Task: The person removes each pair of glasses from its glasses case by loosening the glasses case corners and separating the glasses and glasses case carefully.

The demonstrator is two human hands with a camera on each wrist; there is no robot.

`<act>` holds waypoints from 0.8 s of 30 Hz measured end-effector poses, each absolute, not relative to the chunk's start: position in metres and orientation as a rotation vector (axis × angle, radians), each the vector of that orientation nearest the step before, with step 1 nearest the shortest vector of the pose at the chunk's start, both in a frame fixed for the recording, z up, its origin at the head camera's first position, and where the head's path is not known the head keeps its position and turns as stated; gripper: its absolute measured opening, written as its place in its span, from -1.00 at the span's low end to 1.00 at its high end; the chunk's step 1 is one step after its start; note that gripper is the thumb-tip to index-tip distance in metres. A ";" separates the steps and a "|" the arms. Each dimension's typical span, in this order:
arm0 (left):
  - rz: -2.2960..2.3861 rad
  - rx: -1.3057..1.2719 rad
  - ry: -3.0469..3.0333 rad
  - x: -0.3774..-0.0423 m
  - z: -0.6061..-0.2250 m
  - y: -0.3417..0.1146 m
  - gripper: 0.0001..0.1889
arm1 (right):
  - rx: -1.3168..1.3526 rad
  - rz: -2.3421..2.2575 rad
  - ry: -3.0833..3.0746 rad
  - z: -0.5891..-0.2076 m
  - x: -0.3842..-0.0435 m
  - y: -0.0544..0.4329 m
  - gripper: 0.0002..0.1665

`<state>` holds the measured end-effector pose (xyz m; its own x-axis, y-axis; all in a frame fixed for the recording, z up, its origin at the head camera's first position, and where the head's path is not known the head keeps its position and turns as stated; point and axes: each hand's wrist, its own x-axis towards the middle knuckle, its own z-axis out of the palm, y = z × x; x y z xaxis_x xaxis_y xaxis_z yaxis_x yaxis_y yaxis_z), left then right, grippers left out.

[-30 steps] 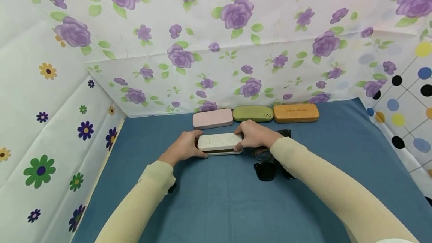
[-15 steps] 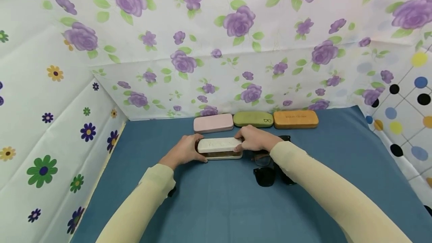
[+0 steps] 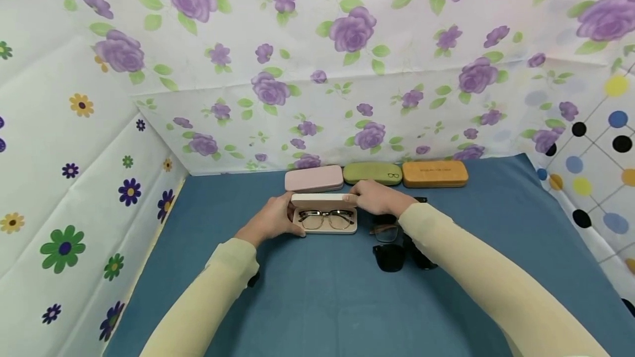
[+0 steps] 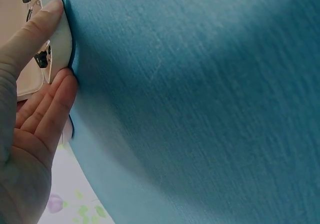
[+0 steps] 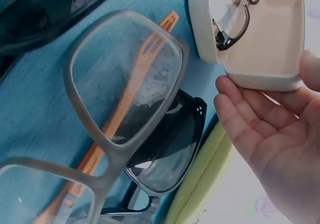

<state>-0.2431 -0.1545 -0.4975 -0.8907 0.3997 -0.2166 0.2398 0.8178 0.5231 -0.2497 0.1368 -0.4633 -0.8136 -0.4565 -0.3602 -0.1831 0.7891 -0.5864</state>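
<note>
A white glasses case stands with its lid [image 3: 319, 201] raised in the middle of the blue cloth, its base [image 3: 327, 231] lying flat. Inside rests a pair of eyeglasses [image 3: 324, 214] with dark brow bars and clear lenses. My left hand [image 3: 270, 218] grips the base at its left end; in the left wrist view the thumb lies over the front rim and the fingers [image 4: 55, 101] reach round the end. With thumb and fingers my right hand [image 3: 374, 198] holds the right end of the lid, whose pale pink lining [image 5: 280, 34] shows in the right wrist view.
Behind are three closed cases: pink [image 3: 314, 179], green [image 3: 372, 173] and orange [image 3: 435, 174]. Right of the white case, partly under my right forearm, lie grey-framed glasses [image 5: 107, 156] with orange-brown temples and dark sunglasses [image 3: 389, 258]. A flowered sheet [image 3: 268, 125] hangs at the back.
My right hand has lifted the lid up and back from nearly closed, and the eyeglasses inside have come into sight. My left hand has kept its grip on the base.
</note>
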 end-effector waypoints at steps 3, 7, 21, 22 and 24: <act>0.716 0.472 2.685 -0.243 -0.498 -0.155 -0.33 | -0.472 -0.766 2.503 -0.464 -0.248 0.136 -0.46; 0.735 0.444 2.678 -0.242 -0.499 -0.155 -0.31 | -0.480 -0.824 2.528 -0.469 -0.245 0.136 -0.39; 0.809 0.399 2.689 -0.242 -0.498 -0.155 -0.30 | -0.485 -0.867 2.634 -0.472 -0.241 0.138 -0.39; 0.811 0.401 2.686 -0.242 -0.498 -0.155 -0.30 | -0.488 -0.865 2.649 -0.472 -0.240 0.138 -0.40; 0.818 0.405 2.680 -0.242 -0.497 -0.154 -0.30 | -0.501 -0.873 2.686 -0.472 -0.239 0.138 -0.43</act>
